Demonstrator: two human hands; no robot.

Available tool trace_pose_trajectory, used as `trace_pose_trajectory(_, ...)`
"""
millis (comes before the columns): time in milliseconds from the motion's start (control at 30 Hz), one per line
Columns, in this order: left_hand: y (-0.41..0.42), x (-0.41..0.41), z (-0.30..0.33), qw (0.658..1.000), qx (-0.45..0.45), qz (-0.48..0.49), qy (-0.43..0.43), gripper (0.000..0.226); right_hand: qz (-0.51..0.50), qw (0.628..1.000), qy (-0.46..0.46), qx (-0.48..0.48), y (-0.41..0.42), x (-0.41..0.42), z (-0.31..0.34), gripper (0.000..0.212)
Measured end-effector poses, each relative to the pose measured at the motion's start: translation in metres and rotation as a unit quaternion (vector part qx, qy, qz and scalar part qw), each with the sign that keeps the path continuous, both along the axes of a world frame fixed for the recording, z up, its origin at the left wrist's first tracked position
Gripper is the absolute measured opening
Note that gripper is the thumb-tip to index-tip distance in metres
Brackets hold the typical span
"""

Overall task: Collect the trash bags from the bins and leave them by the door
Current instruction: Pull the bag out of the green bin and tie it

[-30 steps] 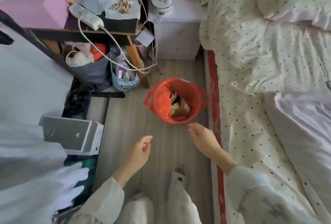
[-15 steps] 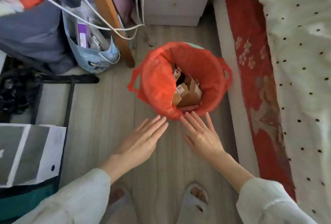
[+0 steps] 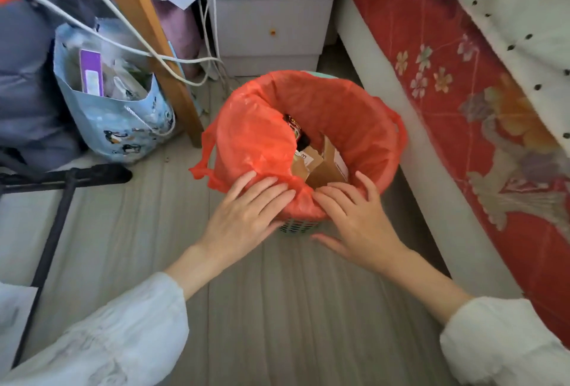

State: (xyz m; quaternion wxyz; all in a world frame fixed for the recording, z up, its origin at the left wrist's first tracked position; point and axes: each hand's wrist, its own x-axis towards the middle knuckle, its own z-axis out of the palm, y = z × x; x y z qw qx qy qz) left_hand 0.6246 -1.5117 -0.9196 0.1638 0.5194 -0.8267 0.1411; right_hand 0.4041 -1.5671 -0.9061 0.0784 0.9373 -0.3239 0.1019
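Trash bag [image 3: 348,114] lines bin [image 3: 297,226] on floor by bed; thin, soft, tear-prone; light cardboard [image 3: 324,166] inside; left hand [image 3: 246,216], right hand [image 3: 357,219] flat on near rim, gripping nothing; take the handle loops.

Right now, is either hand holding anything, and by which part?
Nothing is gripped yet. The left hand and right hand lie with straight fingers on the near rim of the orange trash bag, folded over the bin.
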Motion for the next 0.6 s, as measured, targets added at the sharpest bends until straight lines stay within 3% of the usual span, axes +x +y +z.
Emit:
trace_pose_trajectory(133, -0.004, 0.004, 0.004, 0.996, -0.065, -0.040, 0.046, 0.029, -0.009, 0.998, -0.043, -0.041, -0.001, 0.002, -0.005, 0.052)
trace_pose_trajectory(333, -0.003, 0.010, 0.023, 0.993, -0.040, -0.073, 0.084, 0.019, -0.008, 0.998, -0.055, -0.022, -0.001, 0.006, -0.004, 0.051)
trace_pose_trajectory(500, -0.015, 0.006, 0.049, 0.985, -0.042, 0.003, 0.170, 0.009, -0.011, 0.998, -0.058, -0.019, -0.010, 0.025, -0.001, 0.058)
trace_pose_trajectory(600, -0.022, 0.002, 0.060, 0.976, -0.059, 0.036, 0.208, 0.014, -0.024, 0.995, -0.088, -0.026, -0.013, 0.042, 0.002, 0.046)
